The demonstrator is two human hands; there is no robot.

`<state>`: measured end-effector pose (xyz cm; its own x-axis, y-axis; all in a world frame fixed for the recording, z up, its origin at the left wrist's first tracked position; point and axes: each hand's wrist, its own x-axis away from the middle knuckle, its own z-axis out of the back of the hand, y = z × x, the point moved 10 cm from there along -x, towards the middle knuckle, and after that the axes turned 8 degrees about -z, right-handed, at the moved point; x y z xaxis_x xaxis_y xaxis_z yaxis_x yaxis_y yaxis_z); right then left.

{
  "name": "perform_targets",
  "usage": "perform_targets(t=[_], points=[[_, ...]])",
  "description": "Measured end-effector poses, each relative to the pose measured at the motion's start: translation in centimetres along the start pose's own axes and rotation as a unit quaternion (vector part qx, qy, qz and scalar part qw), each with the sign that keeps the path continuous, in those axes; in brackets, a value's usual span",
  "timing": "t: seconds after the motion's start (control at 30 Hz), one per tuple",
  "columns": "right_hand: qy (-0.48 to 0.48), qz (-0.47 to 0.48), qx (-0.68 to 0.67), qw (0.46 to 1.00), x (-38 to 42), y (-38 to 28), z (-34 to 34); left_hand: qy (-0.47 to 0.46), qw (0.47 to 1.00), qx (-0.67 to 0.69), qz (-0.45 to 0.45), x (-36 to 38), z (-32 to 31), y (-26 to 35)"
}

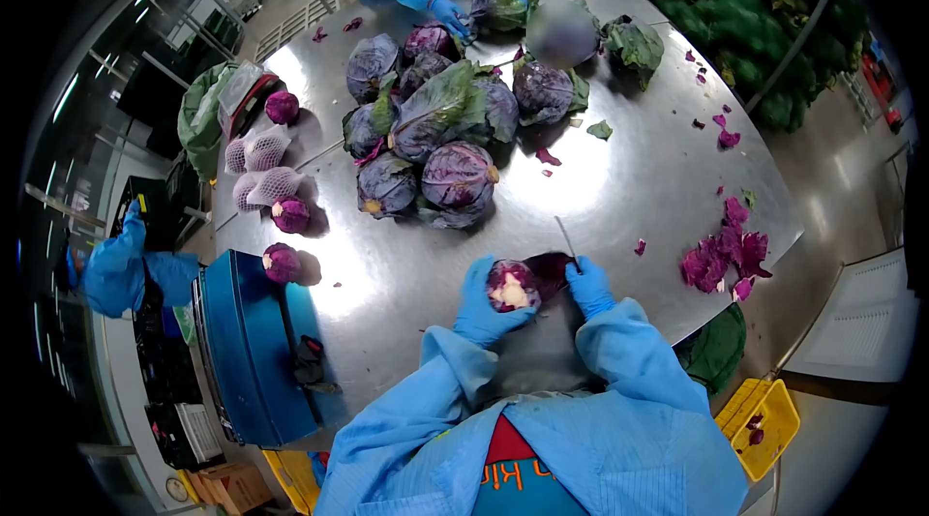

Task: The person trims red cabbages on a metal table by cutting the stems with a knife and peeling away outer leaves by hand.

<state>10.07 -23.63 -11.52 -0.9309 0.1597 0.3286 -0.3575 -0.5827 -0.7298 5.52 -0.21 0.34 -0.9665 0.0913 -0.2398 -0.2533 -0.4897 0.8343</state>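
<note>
A partly peeled red cabbage [512, 286], its pale cut stem turned upward, sits in my gloved left hand [481, 309], whose fingers curve around its side. My gloved right hand [589, 288] is closed on a knife [565, 237], its thin blade pointing up and away from me. Between the two hands, a dark purple leaf [550, 272] spreads out from the cabbage to the right hand's fingers. Beyond them lies a heap of untrimmed red cabbages [459, 176], several with green outer leaves. The knife handle is hidden in my glove.
Peeled cabbages [282, 264] and net-wrapped ones [274, 186] line the metal table's left side, near a blue bin [254, 347]. Purple leaf scraps [728, 253] lie right. Across the table, a co-worker's gloved hands [450, 17] touch cabbages. A yellow basket [780, 429] stands lower right.
</note>
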Motion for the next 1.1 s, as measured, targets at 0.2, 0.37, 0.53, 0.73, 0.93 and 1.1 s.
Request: perform_targets(t=[0.2,0.37,0.53,0.73,0.93,1.1], points=[[0.187,-0.114,0.171,0.961,2.6,7.8,15.3,0.091,0.989,-0.053,0.103,2.6,5.1,-4.8],[0.293,-0.158,0.172,0.927,8.6,5.7,25.3,-0.049,0.988,-0.142,-0.018,-0.7,2.6,-1.0],[0.135,0.059,0.028,0.989,5.3,0.7,11.4,-0.142,0.967,-0.192,0.085,-3.5,0.1,2.3],[-0.092,0.070,0.156,0.981,5.7,-8.2,-0.9,-0.073,0.975,-0.201,0.050,-3.6,-2.4,1.4],[-0.114,0.111,0.112,0.981,4.4,-8.1,-1.4,-0.096,0.970,-0.214,0.062,-3.9,-3.0,1.3],[-0.128,0.056,0.128,0.982,3.5,-7.5,-1.4,-0.094,0.962,-0.246,0.079,-4.2,-3.3,2.1]])
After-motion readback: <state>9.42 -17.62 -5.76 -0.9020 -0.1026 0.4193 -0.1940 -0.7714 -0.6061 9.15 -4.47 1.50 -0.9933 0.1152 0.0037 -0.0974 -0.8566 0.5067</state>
